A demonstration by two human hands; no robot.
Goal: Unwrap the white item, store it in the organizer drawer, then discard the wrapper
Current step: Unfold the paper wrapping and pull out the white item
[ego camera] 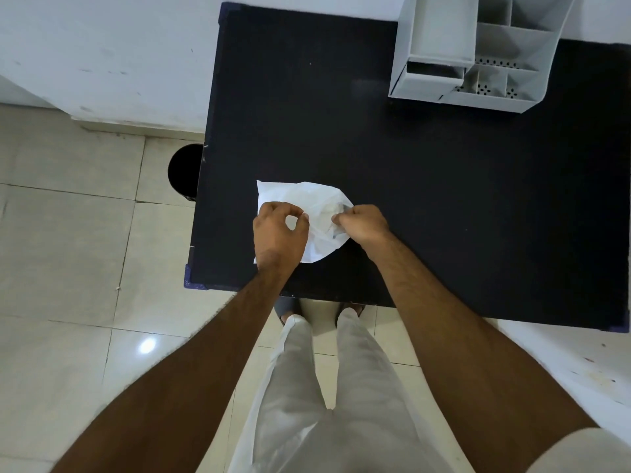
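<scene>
Both hands pinch the white wrapper [300, 199], lying left of centre on the dark table [444, 216]: left hand [280, 233] with thumb and forefinger closed on its left part, right hand [363, 223] clamped on the right edge. The item inside is barely discernible. Risk: a sudden tear could eject it toward the near left table edge. Forearms converge from below, knuckles up. The organizer [478, 52] stands upper right.

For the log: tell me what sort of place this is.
Probably a home or small office room: a dark table against a white wall, a white desk organizer on it, a tiled floor and a black bin beside it.
</scene>
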